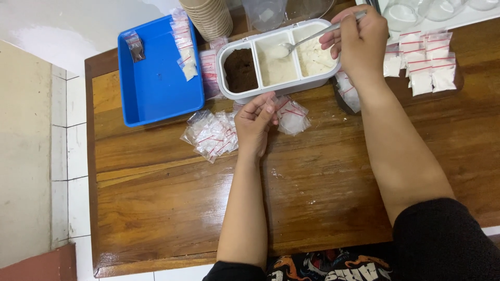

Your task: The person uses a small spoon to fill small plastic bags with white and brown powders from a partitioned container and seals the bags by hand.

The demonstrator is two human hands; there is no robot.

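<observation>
A white three-part container [233, 91] stands at the far side of the wooden table [172, 187]. Its left part holds dark brown powder [240, 69]; the middle and right parts hold white powder [276, 65]. My right hand [357, 39] grips a metal spoon [307, 39] whose bowl rests in the middle part, loaded with white powder. My left hand [255, 122] pinches a small clear zip bag [290, 115] just in front of the container.
A pile of empty small zip bags [211, 135] lies left of my left hand. A blue tray [156, 78] holds filled bags. More filled bags [429, 65] lie at the right. Stacked paper cups [211, 18] and clear plastic cups [411, 10] stand behind.
</observation>
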